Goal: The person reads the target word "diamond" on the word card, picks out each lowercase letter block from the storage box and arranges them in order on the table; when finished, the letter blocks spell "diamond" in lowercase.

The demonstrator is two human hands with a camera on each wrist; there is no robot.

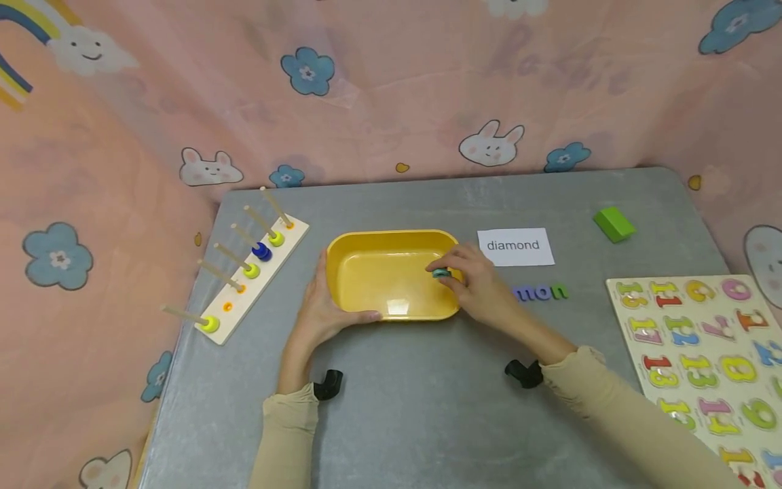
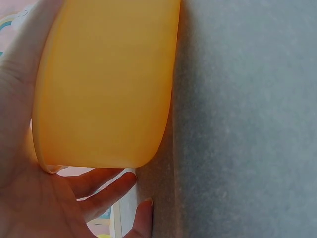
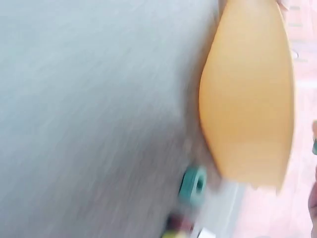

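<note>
My left hand (image 1: 320, 299) holds the yellow tray (image 1: 391, 234) by its near left corner, thumb along the front rim and fingers along the left end. In the left wrist view, the fingers (image 2: 116, 191) reach past the tray's wall. My right hand (image 1: 479, 282) pinches a small teal piece (image 1: 441, 273) over the tray's right end. Only a sliver of that teal piece (image 3: 315, 147) shows at the right wrist view's edge. Another teal piece (image 3: 192, 186) lies on the table beside the tray. Purple and green letters reading "mon" (image 1: 542, 293) show past my right wrist.
A white card (image 1: 516, 247) printed "diamond" lies behind the letters. Farther right are a green block (image 1: 614, 224) and a number puzzle board (image 1: 635, 288). On the left, a peg board (image 1: 264, 270) carries yellow and blue rings. Patterned pink cloth (image 1: 391, 115) hangs behind the grey table (image 1: 403, 407).
</note>
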